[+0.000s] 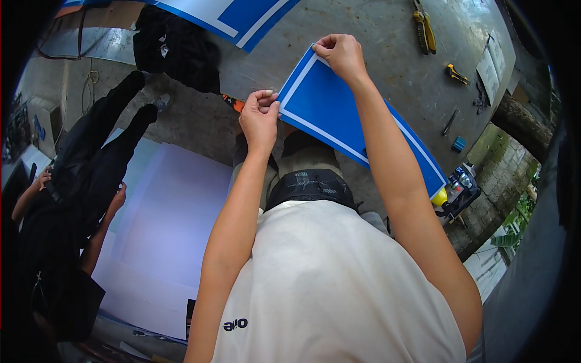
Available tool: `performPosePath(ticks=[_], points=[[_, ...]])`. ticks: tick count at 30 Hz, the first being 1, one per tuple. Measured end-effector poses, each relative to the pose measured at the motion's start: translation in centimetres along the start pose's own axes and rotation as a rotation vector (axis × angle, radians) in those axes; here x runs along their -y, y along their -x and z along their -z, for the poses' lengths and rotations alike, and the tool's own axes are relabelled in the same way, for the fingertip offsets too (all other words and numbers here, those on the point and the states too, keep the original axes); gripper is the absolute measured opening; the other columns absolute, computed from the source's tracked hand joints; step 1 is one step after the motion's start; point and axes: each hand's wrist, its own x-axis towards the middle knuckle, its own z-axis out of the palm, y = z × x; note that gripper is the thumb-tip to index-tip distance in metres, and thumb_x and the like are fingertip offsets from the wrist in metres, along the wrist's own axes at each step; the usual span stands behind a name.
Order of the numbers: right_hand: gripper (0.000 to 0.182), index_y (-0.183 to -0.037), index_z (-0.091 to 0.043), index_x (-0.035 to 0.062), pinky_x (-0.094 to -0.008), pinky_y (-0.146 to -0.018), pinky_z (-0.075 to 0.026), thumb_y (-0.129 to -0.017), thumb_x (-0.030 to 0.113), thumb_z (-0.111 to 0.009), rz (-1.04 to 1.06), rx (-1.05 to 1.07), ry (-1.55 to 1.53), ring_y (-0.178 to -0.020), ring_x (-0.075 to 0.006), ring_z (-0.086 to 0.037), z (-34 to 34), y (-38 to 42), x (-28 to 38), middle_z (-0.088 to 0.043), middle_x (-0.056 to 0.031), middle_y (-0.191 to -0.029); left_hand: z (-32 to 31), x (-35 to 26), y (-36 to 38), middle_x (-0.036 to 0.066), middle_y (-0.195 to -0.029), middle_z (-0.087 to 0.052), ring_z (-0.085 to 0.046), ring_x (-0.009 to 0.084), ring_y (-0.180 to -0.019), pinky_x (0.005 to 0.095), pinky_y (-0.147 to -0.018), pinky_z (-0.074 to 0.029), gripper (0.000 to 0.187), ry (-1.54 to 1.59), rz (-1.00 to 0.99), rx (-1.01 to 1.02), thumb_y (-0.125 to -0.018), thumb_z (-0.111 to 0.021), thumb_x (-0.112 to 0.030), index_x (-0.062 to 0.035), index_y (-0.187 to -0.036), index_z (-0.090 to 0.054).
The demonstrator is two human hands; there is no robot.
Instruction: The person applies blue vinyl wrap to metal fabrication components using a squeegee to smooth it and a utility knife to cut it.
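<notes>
In the head view, the person looks down past a white shirt at 2 bare arms reaching toward the upper middle of the frame. The left hand (pixel 260 118) is closed in a pinch on the near corner of a blue sheet (pixel 339 115) with a white border line, thumb and fingers pressed together at its edge. The right hand (pixel 342 54) is closed in the same way on the far corner, near the top of the frame. The sheet runs from those corners down toward the right of the frame, passing under the right forearm, above a grey concrete floor (pixel 387 36). In the upper right lie yellow-handled pliers (pixel 425 30) and a small yellow tool (pixel 457 74), well apart from the hands. A second blue-and-white panel (pixel 242 15) lies at the top. At the left edge another person in black clothes (pixel 85 163) stands beside a large white board (pixel 169 218).
</notes>
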Motion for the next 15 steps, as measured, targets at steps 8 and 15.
performPosePath(ticks=[8, 15], points=[[0.02, -0.096, -0.082, 0.0058, -0.0382, -0.082, -0.06, -0.085, 0.023, -0.081, -0.011, -0.007, -0.003, -0.082, -0.0254, -0.076, -0.16, 0.04, -0.13, -0.079, -0.0148, -0.09, -0.01, 0.17, -0.03, 0.009, -0.102, -0.077, -0.072, 0.0102, -0.08, 0.0266, -0.071, -0.062, 0.023, -0.002, -0.003, -0.006, -0.089, -0.071, 0.006, 0.0029, -0.111, -0.068], [0.02, -0.095, -0.082, 0.0063, -0.038, -0.081, -0.06, -0.085, 0.023, -0.082, 0.002, -0.026, -0.003, -0.081, -0.025, -0.076, -0.32, 0.12, -0.23, -0.079, -0.0141, -0.089, -0.06, 0.07, 0.02, 0.009, -0.101, -0.077, -0.072, 0.0103, -0.08, 0.0266, -0.071, -0.062, 0.022, -0.011, 0.0, -0.013, -0.089, -0.071, 0.006, 0.0029, -0.111, -0.068]])
